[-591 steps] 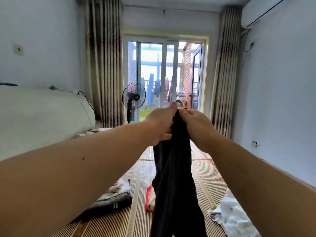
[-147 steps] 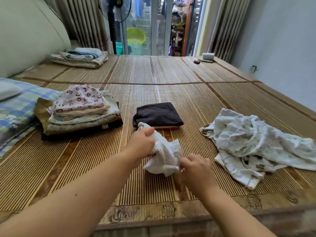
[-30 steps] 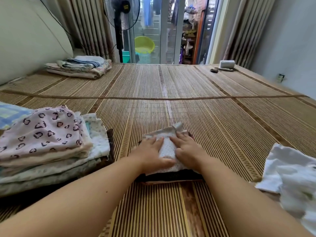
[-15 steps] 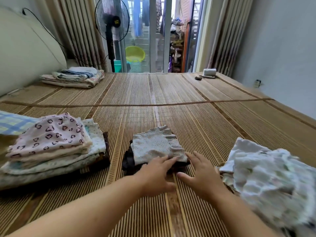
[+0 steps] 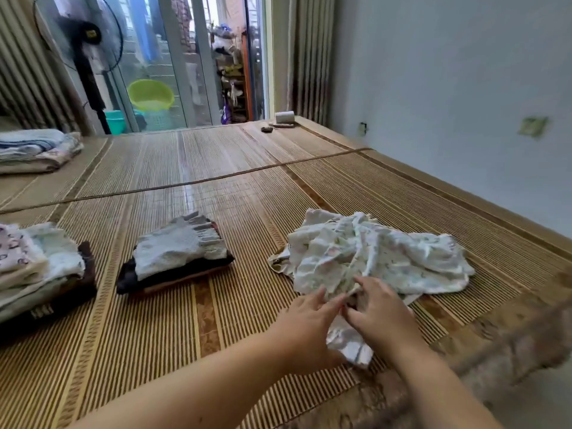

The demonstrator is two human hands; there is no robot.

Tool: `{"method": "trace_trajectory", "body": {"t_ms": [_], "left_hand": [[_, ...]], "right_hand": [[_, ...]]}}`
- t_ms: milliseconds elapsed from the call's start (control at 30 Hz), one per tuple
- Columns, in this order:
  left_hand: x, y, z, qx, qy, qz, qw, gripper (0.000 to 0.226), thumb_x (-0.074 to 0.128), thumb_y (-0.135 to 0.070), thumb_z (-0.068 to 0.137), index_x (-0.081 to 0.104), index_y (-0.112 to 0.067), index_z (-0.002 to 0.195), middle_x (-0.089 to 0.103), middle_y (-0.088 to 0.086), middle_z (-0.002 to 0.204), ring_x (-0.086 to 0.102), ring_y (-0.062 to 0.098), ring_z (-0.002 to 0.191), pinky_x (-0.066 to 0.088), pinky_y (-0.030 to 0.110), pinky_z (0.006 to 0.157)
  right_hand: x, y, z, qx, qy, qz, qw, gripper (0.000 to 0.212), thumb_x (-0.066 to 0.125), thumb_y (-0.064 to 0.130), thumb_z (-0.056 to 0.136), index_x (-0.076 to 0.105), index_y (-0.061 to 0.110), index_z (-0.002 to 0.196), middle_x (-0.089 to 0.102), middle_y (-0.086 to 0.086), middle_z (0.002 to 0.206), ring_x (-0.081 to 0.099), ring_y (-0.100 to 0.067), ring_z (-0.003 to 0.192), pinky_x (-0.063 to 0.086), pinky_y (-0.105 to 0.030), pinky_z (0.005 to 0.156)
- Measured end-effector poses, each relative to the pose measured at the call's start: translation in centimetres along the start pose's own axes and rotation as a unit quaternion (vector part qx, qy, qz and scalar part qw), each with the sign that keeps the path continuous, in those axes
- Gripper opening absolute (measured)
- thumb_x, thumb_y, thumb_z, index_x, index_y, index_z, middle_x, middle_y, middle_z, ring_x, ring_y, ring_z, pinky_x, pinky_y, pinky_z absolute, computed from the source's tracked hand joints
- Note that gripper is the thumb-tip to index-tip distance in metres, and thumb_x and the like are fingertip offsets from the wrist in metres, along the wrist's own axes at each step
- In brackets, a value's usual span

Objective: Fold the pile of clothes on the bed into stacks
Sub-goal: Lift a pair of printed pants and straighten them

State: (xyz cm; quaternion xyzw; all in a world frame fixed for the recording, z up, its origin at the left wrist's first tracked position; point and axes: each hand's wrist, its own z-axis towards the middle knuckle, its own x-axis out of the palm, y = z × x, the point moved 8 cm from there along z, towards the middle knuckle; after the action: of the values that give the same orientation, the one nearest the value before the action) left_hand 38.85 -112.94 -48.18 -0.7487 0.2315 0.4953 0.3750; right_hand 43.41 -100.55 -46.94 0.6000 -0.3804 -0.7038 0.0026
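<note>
A crumpled pile of white, faintly flower-printed clothes [image 5: 377, 255] lies on the bamboo mat of the bed [image 5: 247, 193] at the right. My right hand [image 5: 379, 315] pinches a fold at the pile's near edge with curled fingers. My left hand [image 5: 308, 325] touches the same edge, fingers nearly straight, right beside the right hand. In the middle sits a small stack [image 5: 176, 258]: a dotted, frilled white piece folded on a dark garment. A taller folded stack [image 5: 37, 274], topped by a heart-print piece, stands at the left edge.
Folded blankets [image 5: 34, 150] lie at the far left of the mat. A small white box and a dark object [image 5: 283, 119] rest at the far corner. The right wall runs along the bed. A fan [image 5: 83, 54] stands by the glass door.
Both hands left the small middle stack and moved right to the crumpled pile, where my right hand has taken hold of its near edge. My view swung right.
</note>
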Motion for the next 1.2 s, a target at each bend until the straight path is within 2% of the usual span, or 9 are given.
{"method": "trace_trajectory", "body": {"t_ms": [133, 233, 333, 500, 600, 700, 833, 1000, 1200], "left_hand": [[-1.3, -0.4, 3.5, -0.056, -0.034, -0.054, 0.996, 0.078, 0.060, -0.048, 0.087, 0.013, -0.048, 0.148, -0.011, 0.000, 0.162, -0.007, 0.027, 0.148, 0.009, 0.047, 0.121], [-1.3, -0.4, 6.5, -0.089, -0.036, -0.082, 0.992, 0.068, 0.061, -0.049, 0.086, 0.034, -0.035, 0.147, 0.016, 0.001, 0.159, 0.012, 0.027, 0.147, 0.020, 0.043, 0.119], [-1.4, -0.1, 7.8, -0.095, -0.083, -0.133, 0.983, 0.057, 0.064, -0.051, 0.080, 0.054, -0.031, 0.133, 0.053, -0.002, 0.137, 0.050, 0.019, 0.121, 0.041, 0.034, 0.105], [-3.2, -0.4, 5.0, -0.051, -0.114, -0.146, 0.981, 0.019, 0.060, -0.022, 0.091, 0.070, -0.023, 0.107, 0.063, -0.013, 0.091, 0.061, 0.006, 0.088, 0.047, 0.018, 0.077], [-4.2, 0.4, 0.9, -0.029, -0.054, -0.235, 0.970, 0.012, 0.063, -0.017, 0.090, 0.069, -0.026, 0.095, 0.066, -0.011, 0.080, 0.063, 0.000, 0.075, 0.047, 0.014, 0.070], [-4.4, 2.5, -4.8, -0.040, 0.057, -0.256, 0.964, 0.019, 0.063, -0.011, 0.088, 0.071, -0.027, 0.082, 0.069, -0.010, 0.079, 0.064, 0.002, 0.076, 0.049, 0.019, 0.073], [-5.0, 10.5, -12.9, -0.144, 0.040, -0.221, 0.964, 0.021, 0.063, -0.011, 0.087, 0.073, -0.028, 0.079, 0.070, -0.010, 0.080, 0.063, 0.003, 0.076, 0.048, 0.022, 0.073], [-5.0, 23.3, -22.5, -0.355, -0.076, -0.077, 0.928, 0.016, 0.064, -0.014, 0.085, 0.074, -0.026, 0.079, 0.071, -0.008, 0.073, 0.064, 0.005, 0.069, 0.044, 0.019, 0.061], [-4.4, 30.1, -27.9, -0.497, -0.119, 0.030, 0.859, 0.023, 0.064, -0.042, 0.082, 0.076, -0.033, 0.099, 0.072, -0.002, 0.107, 0.065, 0.018, 0.098, 0.048, 0.024, 0.075]], "right_hand": [[-0.8, -1.9, 1.5, 0.024, -0.004, 0.050, 0.998, 0.066, 0.064, 0.034, 0.082, 0.036, 0.036, 0.142, 0.044, -0.003, 0.138, 0.046, -0.024, 0.125, 0.042, -0.041, 0.100], [0.1, -2.8, 1.7, 0.014, 0.011, 0.067, 0.998, 0.059, 0.060, 0.029, 0.084, 0.042, 0.038, 0.139, 0.040, -0.002, 0.142, 0.043, -0.022, 0.128, 0.040, -0.040, 0.104], [1.0, -4.1, 1.3, 0.016, 0.025, 0.062, 0.998, 0.057, 0.057, 0.029, 0.087, 0.040, 0.042, 0.139, 0.040, 0.002, 0.145, 0.039, -0.019, 0.132, 0.038, -0.043, 0.106], [0.2, -5.3, 1.3, 0.018, -0.024, 0.084, 0.996, 0.074, 0.063, 0.039, 0.084, 0.024, 0.037, 0.147, 0.043, 0.000, 0.140, 0.046, -0.021, 0.124, 0.043, -0.043, 0.100], [0.0, -4.9, 1.2, 0.006, -0.056, 0.090, 0.994, 0.078, 0.065, 0.041, 0.083, 0.022, 0.037, 0.148, 0.042, -0.005, 0.138, 0.045, -0.027, 0.124, 0.043, -0.043, 0.100], [0.4, -2.4, 0.4, -0.083, -0.107, 0.015, 0.991, 0.052, 0.070, 0.028, 0.079, 0.056, 0.040, 0.127, 0.056, -0.010, 0.108, 0.055, -0.037, 0.100, 0.048, -0.047, 0.084], [1.7, 2.1, -1.5, -0.163, -0.128, -0.074, 0.976, 0.028, 0.077, 0.026, 0.060, 0.073, 0.035, 0.086, 0.058, -0.002, 0.077, 0.060, -0.031, 0.075, 0.048, -0.043, 0.069], [3.4, 4.0, -2.2, -0.161, -0.045, -0.105, 0.980, 0.045, 0.070, 0.040, 0.074, 0.064, 0.037, 0.118, 0.061, -0.003, 0.109, 0.055, -0.029, 0.108, 0.044, -0.043, 0.090], [6.0, 3.2, -2.2, -0.123, 0.085, -0.157, 0.976, 0.059, 0.059, 0.065, 0.077, 0.042, 0.053, 0.132, 0.042, 0.008, 0.132, 0.033, -0.023, 0.130, 0.033, -0.044, 0.103]]}}
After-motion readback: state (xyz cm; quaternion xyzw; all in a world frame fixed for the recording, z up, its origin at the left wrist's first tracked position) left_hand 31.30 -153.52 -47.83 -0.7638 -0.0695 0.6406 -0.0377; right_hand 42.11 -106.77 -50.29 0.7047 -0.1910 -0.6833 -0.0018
